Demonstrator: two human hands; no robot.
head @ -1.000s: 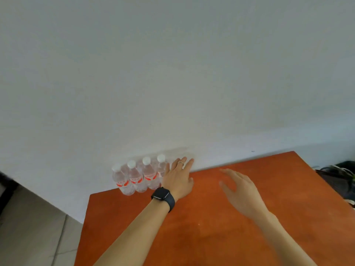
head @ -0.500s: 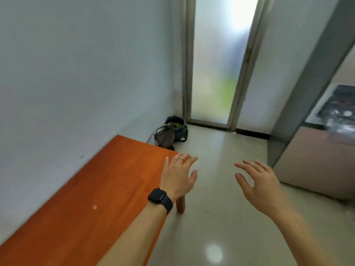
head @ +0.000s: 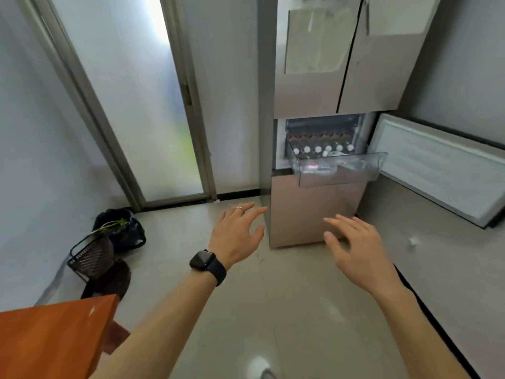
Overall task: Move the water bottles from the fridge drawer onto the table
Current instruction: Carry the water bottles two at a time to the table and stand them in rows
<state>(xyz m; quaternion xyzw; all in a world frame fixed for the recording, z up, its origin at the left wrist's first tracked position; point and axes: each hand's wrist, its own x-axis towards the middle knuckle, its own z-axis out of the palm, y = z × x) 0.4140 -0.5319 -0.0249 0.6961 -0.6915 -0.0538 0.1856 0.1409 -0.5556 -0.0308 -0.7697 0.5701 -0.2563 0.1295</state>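
A tall beige fridge (head: pixel 314 212) stands ahead with its clear plastic drawer (head: pixel 338 168) pulled out. Several water bottles (head: pixel 318 150) with white caps stand inside the drawer. A corner of the orange table (head: pixel 52 340) shows at the lower left. My left hand (head: pixel 236 236), with a watch and a ring, hangs in the air with spread fingers and holds nothing. My right hand (head: pixel 355 247) is also spread and empty. Both hands are well short of the drawer, below it in the view.
The fridge's lower door (head: pixel 442 168) stands swung open to the right. A frosted glass door (head: pixel 142 105) fills the left wall. A black wire basket (head: pixel 91 259) and a dark bag (head: pixel 123 231) lie on the tiled floor near the table.
The view has swung right from the table with bottles on it, past the glass door, to the fridge. Both hands stayed empty and spread out in front of me.
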